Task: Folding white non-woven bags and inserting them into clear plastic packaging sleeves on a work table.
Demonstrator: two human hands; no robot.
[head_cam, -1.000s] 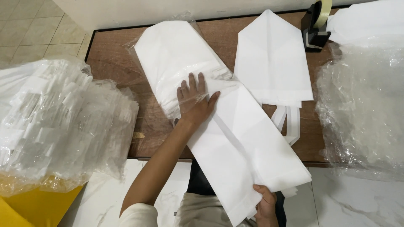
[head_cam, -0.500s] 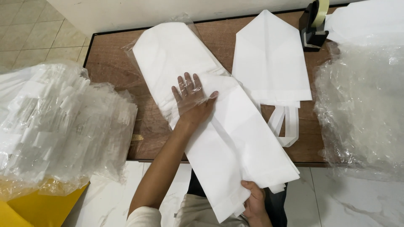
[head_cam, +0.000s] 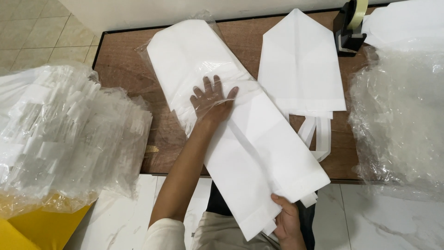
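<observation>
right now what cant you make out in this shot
Head view:
- left hand: fingers blurred under a clear plastic sleeve.
- right hand: cut off by the bottom edge, fingertips behind the folded white bag.
- tape dispenser: top cropped by the frame.
- clear bag pile: contents indistinct.

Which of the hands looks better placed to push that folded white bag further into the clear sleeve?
Probably the right hand: it grips the folded white bag at its near end, which hangs off the table edge. The left hand lies flat inside the clear plastic sleeve.
</observation>
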